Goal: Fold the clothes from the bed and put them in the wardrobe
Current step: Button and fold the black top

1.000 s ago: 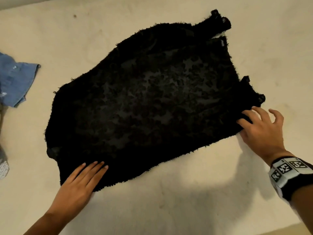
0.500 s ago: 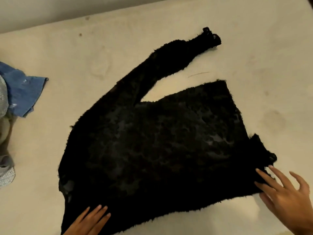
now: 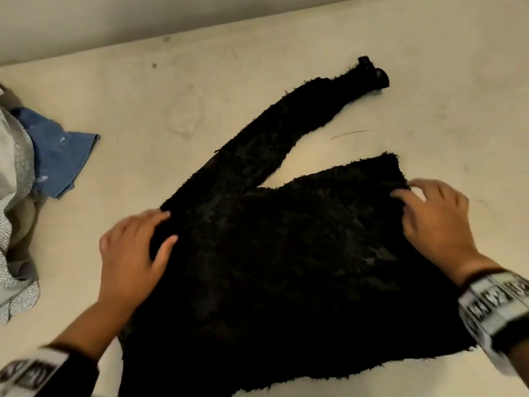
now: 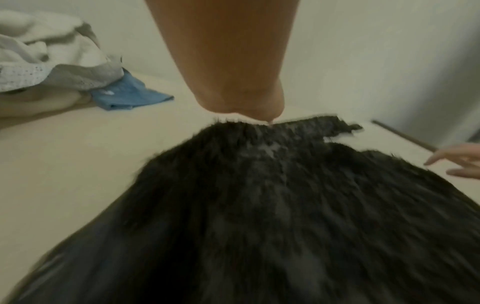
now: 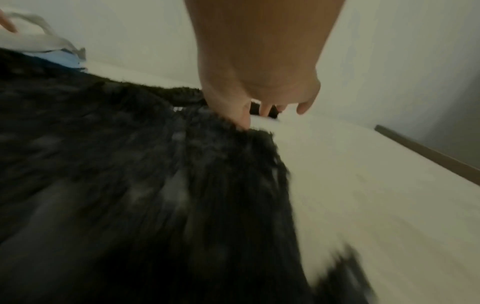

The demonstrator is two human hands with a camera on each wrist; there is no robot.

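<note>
— What's the surface?

— A cream bed [image 3: 286,67], stained in spots, with a pale wall behind its far edge.

— And closest to the camera?

— A fuzzy black sweater [image 3: 286,267] spread flat on the near middle of the bed. The left hand [image 3: 131,253] lies on its left edge, fingers fairly straight, thumb on the fabric. The right hand [image 3: 435,222] sits at the right edge with bent fingers; motion blur hides whether it pinches the cloth, so I cannot tell its grip.

— Farther out?

— One sleeve [image 3: 286,138] runs away toward the far right. At the far left lies a heap of grey clothes [image 3: 14,196] over a blue garment [image 3: 63,161], well apart from the sweater.
</note>
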